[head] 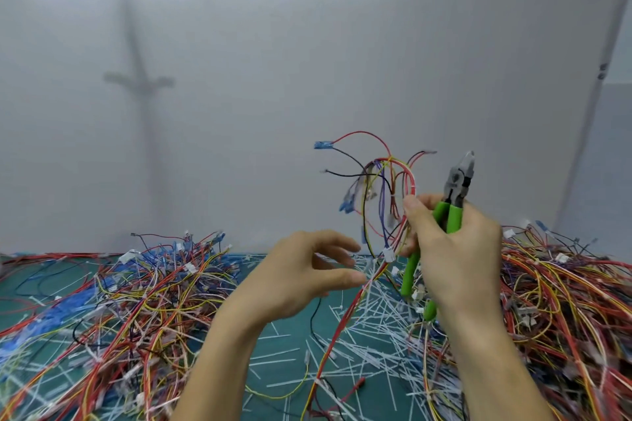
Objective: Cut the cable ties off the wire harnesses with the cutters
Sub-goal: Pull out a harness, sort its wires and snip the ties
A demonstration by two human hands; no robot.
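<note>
My right hand [455, 249] grips the green-handled cutters [451, 205], jaws pointing up and slightly apart. The same hand's thumb and fingers also pinch a wire harness [383, 188] of red, yellow, black and purple wires with blue and white connectors, held upright above the table. My left hand [307, 270] hovers just left of the harness with fingers relaxed and spread, holding nothing. I cannot make out a cable tie on the held harness.
A large tangle of harnesses [130, 301] covers the left of the green mat [280, 372]. Another pile [564, 301] lies at the right. Several cut white cable ties [372, 325] are strewn in the middle. A grey wall stands behind.
</note>
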